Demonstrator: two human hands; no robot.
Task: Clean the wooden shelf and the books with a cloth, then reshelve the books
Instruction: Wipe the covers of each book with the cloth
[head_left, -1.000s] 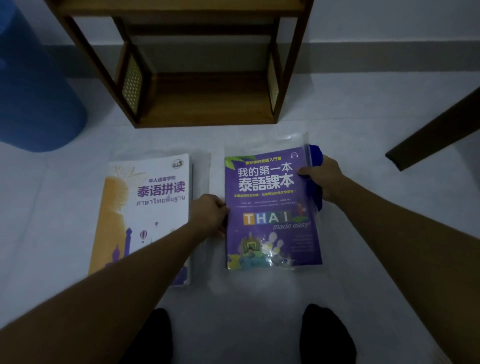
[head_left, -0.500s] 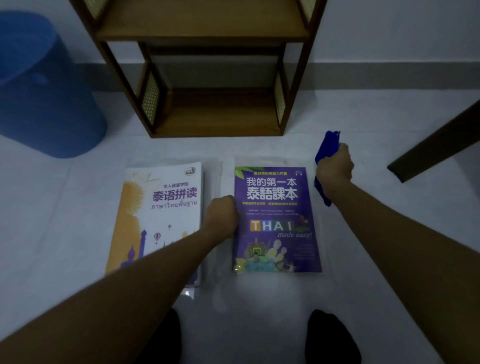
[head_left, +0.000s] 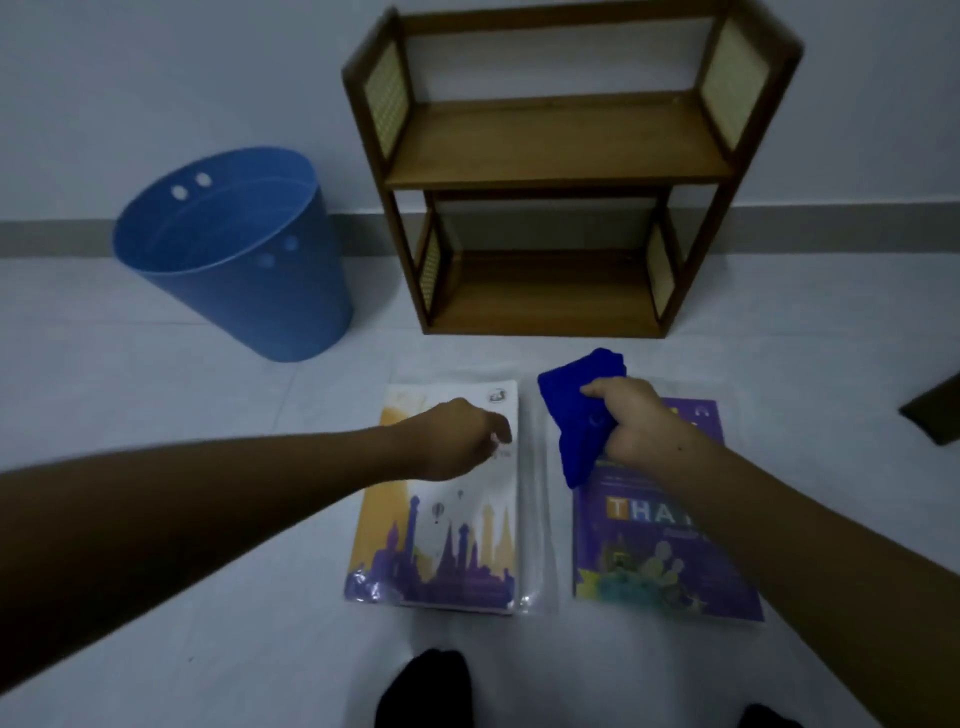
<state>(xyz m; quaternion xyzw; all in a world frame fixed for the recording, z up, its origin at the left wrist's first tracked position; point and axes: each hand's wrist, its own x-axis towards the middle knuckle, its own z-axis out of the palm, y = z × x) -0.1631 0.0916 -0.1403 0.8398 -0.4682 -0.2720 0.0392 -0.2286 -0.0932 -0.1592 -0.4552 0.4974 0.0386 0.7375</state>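
Cloth (head_left: 576, 415) gripped over purple book (head_left: 675, 561)
Cloth is clenched in right hand (head_left: 636, 423); left hand (head_left: 457, 439) grip cannot be told

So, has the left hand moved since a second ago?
Yes. The left hand went leftward, off the purple book's edge to over the white book.
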